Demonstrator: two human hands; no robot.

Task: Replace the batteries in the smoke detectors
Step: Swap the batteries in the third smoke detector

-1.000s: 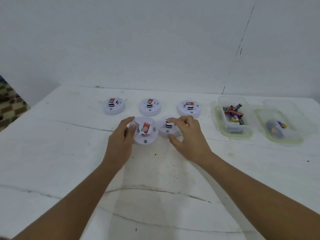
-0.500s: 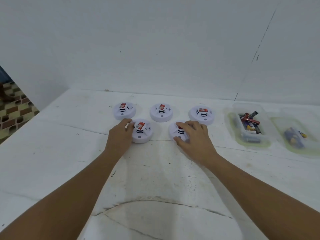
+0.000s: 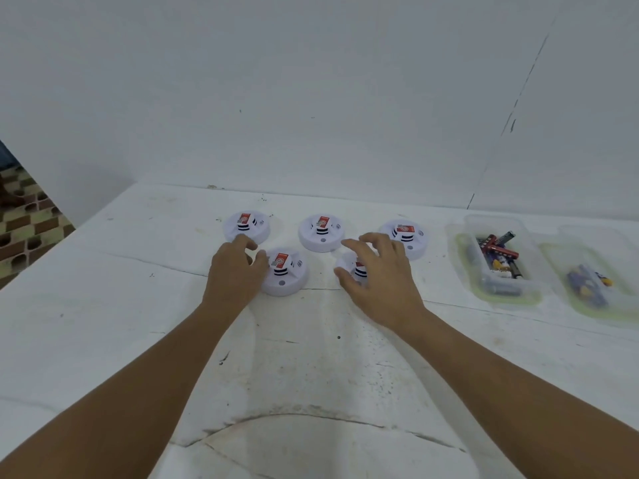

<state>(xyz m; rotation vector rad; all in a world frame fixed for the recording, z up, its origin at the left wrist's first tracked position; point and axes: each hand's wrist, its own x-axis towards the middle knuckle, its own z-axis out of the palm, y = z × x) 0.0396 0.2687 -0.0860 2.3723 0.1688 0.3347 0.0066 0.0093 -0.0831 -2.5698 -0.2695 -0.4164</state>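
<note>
5 white smoke detectors sit toward the far edge of the bench (image 3: 103,340): 3 in a back row (image 3: 321,233) and 2 nearer (image 3: 285,276). The left hand (image 3: 235,271) rests against the near-left detector's side, fingers loosely curled, gripping nothing. The right hand (image 3: 377,278) hovers spread over the near-right detector (image 3: 349,266). Toward the right edge, 2 clear trays (image 3: 498,257) hold batteries (image 3: 498,248).
</note>
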